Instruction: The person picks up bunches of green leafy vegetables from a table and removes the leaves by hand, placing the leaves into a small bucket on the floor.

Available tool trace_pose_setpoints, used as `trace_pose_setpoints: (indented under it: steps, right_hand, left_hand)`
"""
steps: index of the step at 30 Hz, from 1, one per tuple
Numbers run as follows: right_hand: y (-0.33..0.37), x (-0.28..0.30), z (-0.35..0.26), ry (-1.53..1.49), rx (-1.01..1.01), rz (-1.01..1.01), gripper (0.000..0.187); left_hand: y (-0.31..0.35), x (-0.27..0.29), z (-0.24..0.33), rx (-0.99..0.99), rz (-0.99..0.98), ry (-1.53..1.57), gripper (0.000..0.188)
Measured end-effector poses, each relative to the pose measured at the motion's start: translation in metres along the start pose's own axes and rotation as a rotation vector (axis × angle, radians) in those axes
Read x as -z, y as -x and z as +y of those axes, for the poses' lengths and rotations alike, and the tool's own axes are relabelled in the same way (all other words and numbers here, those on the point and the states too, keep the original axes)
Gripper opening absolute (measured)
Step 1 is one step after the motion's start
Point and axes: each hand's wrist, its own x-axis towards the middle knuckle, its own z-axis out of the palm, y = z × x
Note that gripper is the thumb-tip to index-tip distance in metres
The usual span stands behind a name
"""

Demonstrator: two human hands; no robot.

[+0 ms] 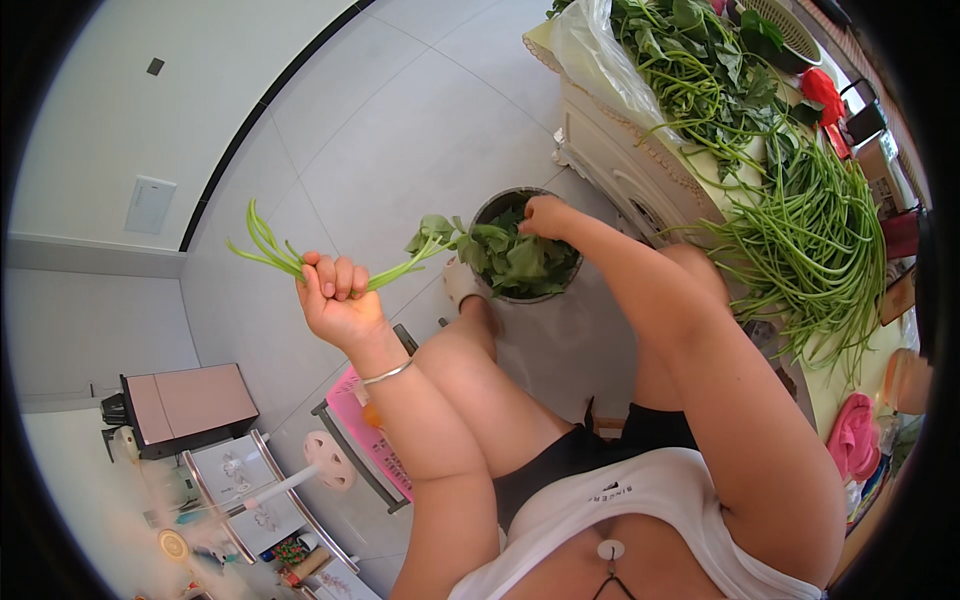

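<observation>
Green stems (268,248) stick out of my left hand (335,300), which is closed in a fist around a small bunch of leafy greens; the leaves (432,236) hang out the other side of the fist, toward my right hand. I hold the bunch raised above my left knee. My right hand (546,216) reaches forward and down to the round metal bowl (497,203) on the floor (400,130) in front of my feet, fingers curled at its far rim over the leaves lying inside; whether it grips anything there, I cannot tell.

Judging by what lies about, the sorting is well begun but far from finished. The bowl already holds a good layer of plucked leaves (525,262). Beyond my right arm, on the low table (610,150), a large heap of leafy greens (700,70) remains untouched beside a clear plastic bag (590,50), and nearer to my right elbow a thick spread of long green beans (815,240) also waits.
</observation>
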Motion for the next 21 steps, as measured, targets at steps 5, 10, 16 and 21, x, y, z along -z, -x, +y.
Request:
trace_pose_setpoints:
  steps: [5,10,16,21]
  right_hand:
    - [0.022,-0.008,-0.028,0.513,-0.095,-0.070,0.031]
    - [0.037,0.007,-0.079,-0.083,0.332,0.197,0.028]
    - [0.047,0.016,-0.097,-0.312,0.792,0.141,0.023]
    - [0.035,0.018,-0.078,-0.233,0.714,-0.154,0.022]
  left_hand:
    - [-0.001,0.024,0.013,0.090,-0.078,0.237,0.011]
    - [-0.002,0.023,0.014,0.197,-0.178,0.274,0.012]
    - [-0.002,0.014,0.007,0.315,-0.363,0.192,0.013]
    - [-0.001,0.020,0.012,0.286,-0.312,0.175,0.013]
